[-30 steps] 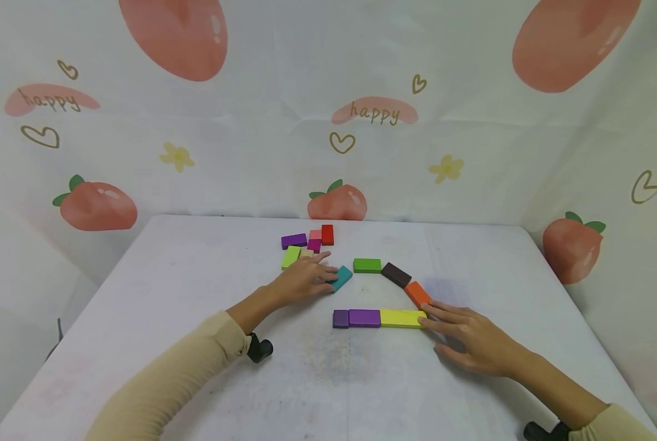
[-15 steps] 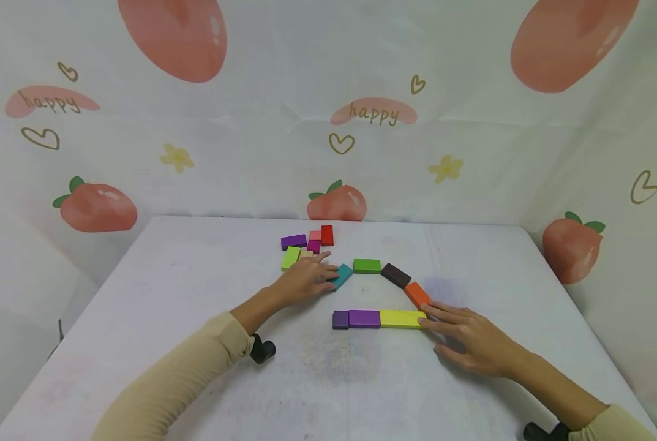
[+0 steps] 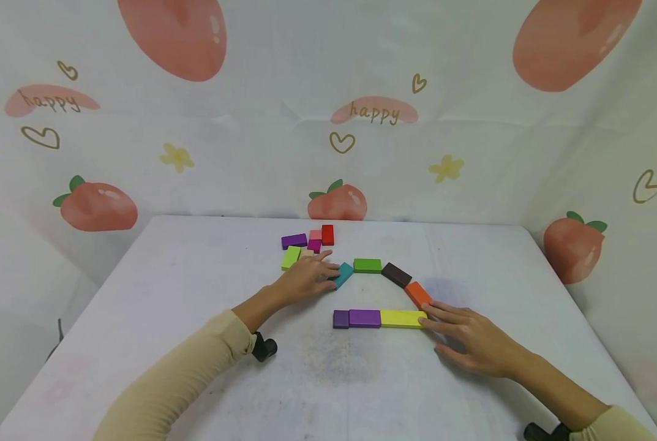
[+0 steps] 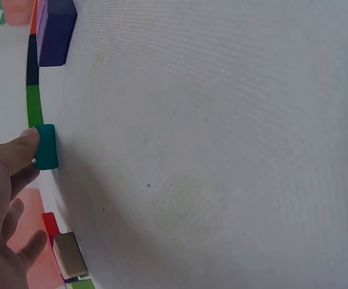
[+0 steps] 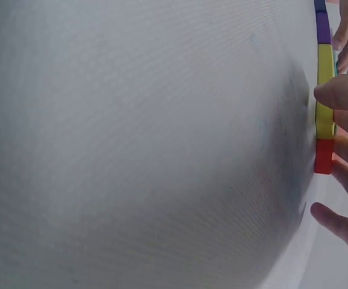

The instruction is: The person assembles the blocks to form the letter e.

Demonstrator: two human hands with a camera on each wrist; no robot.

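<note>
My left hand [image 3: 304, 278] pinches a teal block [image 3: 344, 274] between thumb and finger. The teal block [image 4: 46, 147] lies slanted, its upper corner against the left end of a green block [image 3: 367, 266]. From there a dark brown block [image 3: 397, 275] and an orange block [image 3: 417, 294] curve down to the right. My right hand [image 3: 471, 340] has its fingers stretched out, with fingertips at the orange block and the right end of a yellow block [image 3: 401, 319]. Left of the yellow one, a purple block [image 3: 364, 318] and a small dark purple block [image 3: 340, 319] continue the straight row.
Beyond my left hand sits a loose cluster: a purple block [image 3: 294, 241], a pink block [image 3: 315, 234], a red block [image 3: 327, 234], a magenta block [image 3: 314, 245], a lime block [image 3: 291, 257] and a beige block [image 4: 70, 254]. A printed cloth [image 3: 262, 153] hangs behind the white table [image 3: 240, 392].
The teal block has shifted slightly up and right with my left hand, closing the small gap to the green block. My right hand has stayed in place.
</note>
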